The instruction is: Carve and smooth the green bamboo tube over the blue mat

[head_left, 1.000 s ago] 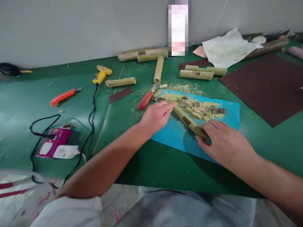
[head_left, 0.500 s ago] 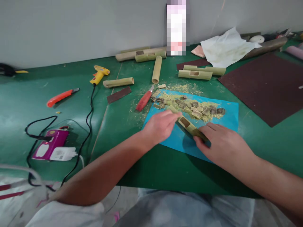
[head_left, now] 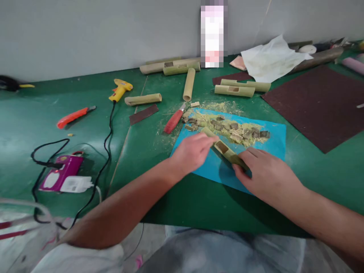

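A green bamboo tube with a rectangular hole cut in its side lies slantwise on a blue sheet. My left hand grips its far upper end, fingers curled over it. My right hand holds the near lower end, fingers wrapped along the tube. Behind the tube, a strip of bamboo chips and shavings covers the far part of the sheet.
A red-handled knife lies left of the sheet. Further left are a dark sandpaper strip, a yellow glue gun with black cord, an orange cutter and a purple device. Several bamboo tubes lie behind; a brown mat is right.
My left hand has slid down the tube toward me, from beside the chips to just above the cut hole. My right hand has stayed on the lower end.
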`<state>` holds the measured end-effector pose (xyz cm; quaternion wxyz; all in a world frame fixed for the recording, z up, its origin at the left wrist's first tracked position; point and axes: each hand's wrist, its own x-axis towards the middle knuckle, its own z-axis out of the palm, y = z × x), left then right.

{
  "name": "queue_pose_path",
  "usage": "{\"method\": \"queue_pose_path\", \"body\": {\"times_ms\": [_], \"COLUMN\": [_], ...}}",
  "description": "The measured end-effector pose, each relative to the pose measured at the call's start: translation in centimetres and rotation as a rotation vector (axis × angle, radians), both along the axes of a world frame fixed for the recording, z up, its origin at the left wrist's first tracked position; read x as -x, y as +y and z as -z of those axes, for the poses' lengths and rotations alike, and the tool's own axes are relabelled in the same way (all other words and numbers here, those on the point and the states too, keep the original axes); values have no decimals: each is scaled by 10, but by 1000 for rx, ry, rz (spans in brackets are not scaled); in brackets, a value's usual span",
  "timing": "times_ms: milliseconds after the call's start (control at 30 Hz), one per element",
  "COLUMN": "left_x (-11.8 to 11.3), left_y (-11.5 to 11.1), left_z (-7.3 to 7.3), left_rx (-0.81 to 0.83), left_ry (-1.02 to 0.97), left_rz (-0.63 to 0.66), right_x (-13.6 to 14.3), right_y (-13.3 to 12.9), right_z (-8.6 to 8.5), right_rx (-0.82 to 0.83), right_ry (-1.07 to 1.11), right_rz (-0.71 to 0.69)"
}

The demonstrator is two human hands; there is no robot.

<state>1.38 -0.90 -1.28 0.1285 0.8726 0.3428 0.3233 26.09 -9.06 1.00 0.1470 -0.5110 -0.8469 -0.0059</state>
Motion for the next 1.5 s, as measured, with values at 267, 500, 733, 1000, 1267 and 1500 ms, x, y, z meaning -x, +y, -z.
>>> {"method": "queue_pose_path", "body": {"times_ms": [267,500,733,1000,1267,1500], "left_x": [2,0,1,1,0,-2], "left_y": [3,-1,2,5,0,-4], "left_z": [1,-1,1,2,1,2], "left_rx": [-16,-20,-12,-12,-5,-49], "left_ry": [-21,-11,-26,-41,-25,-20], "left_rz": [-25,-15,-35,-63,-63,-60], "right_x": [-1,-1,-2,-2,0,1], "right_y": [0,0,0,1,1,0], "right_z": [0,1,1,3,0,-2], "right_rx": [8,8,11,34,16,-1], "right_ry": [13,23,14,15,34,32], "right_rz": [-13,-19,-26,-9,-6,-19]}}
